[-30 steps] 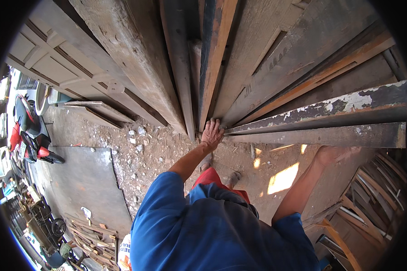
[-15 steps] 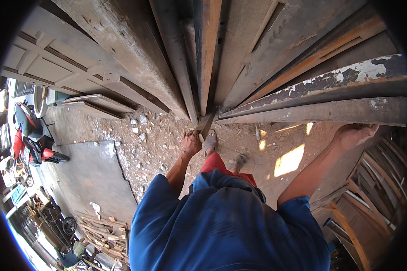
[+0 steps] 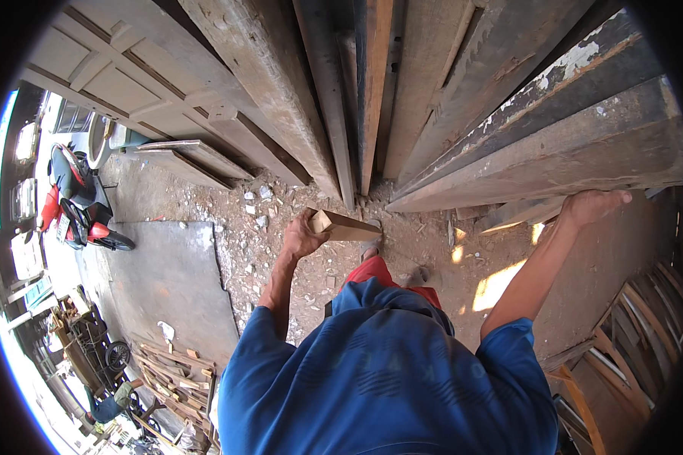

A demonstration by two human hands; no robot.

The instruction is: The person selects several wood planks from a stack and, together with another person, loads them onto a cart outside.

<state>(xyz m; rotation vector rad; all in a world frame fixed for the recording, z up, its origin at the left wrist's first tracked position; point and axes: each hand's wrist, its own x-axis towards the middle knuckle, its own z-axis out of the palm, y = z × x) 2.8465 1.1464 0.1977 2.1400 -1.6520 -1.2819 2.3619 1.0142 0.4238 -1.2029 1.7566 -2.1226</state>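
My left hand [image 3: 303, 236] is wrapped around one end of a short wooden block [image 3: 349, 227] with a pale cut face. It is held above the ground, its far end in front of my foot [image 3: 370, 246]. Out to the right, my right hand [image 3: 593, 208] grips the lower edge of a wide, weathered wooden plank [image 3: 561, 155]. Some of its fingers are hidden at the plank's edge. Behind that plank leans a dark board [image 3: 558, 80] with flaking white paint.
Tall timbers [image 3: 269, 83] and a panelled door [image 3: 121, 72] lean ahead. Rubble and wood chips litter the dirt floor [image 3: 269, 262]. A flat grey sheet [image 3: 167, 280], scrap wood [image 3: 171, 375] and a red motorbike [image 3: 80, 208] are left. More planks [image 3: 641, 326] lie right.
My left hand has come up and left with the wooden block, which was low by my foot. The plank at my right hand has turned, showing more of its broad face.
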